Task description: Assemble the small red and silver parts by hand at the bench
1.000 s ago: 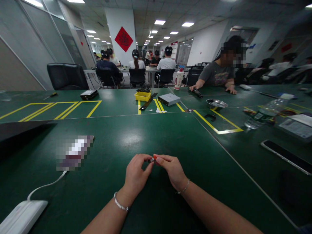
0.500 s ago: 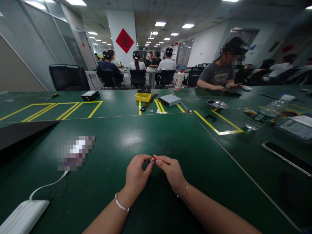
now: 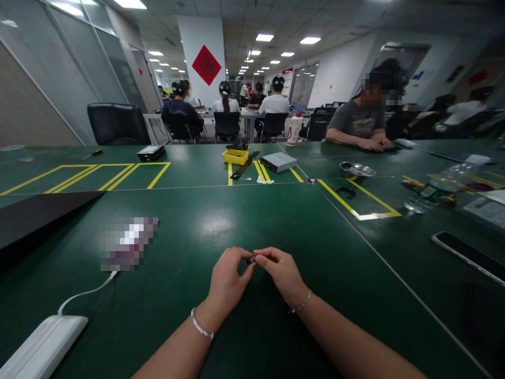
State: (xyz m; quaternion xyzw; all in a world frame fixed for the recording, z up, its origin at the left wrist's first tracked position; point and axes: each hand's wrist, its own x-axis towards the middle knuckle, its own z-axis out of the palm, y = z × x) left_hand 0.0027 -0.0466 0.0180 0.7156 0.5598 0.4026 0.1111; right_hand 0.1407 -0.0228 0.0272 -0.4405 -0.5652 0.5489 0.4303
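Observation:
Fingertips of both my hands meet over the green table around one small object, dark with a metallic glint and an orange-red end. My left hand pinches its dark end between thumb and forefinger. At the orange end, my right hand is closed with thumb and forefinger pressed together. Most of the object is hidden by fingers, and its kind is too small to make out. It is held above the tabletop.
To the left lie a blurred-out phone and a white power bank joined by a white cable. Farther off are a yellow tray, a grey box and a metal bowl. A bottle and another phone lie right. A person sits across.
The view has shifted slightly, so everything sits a little farther right. Both hands keep their pinch; less of the orange end shows. The person opposite has brought their hands together.

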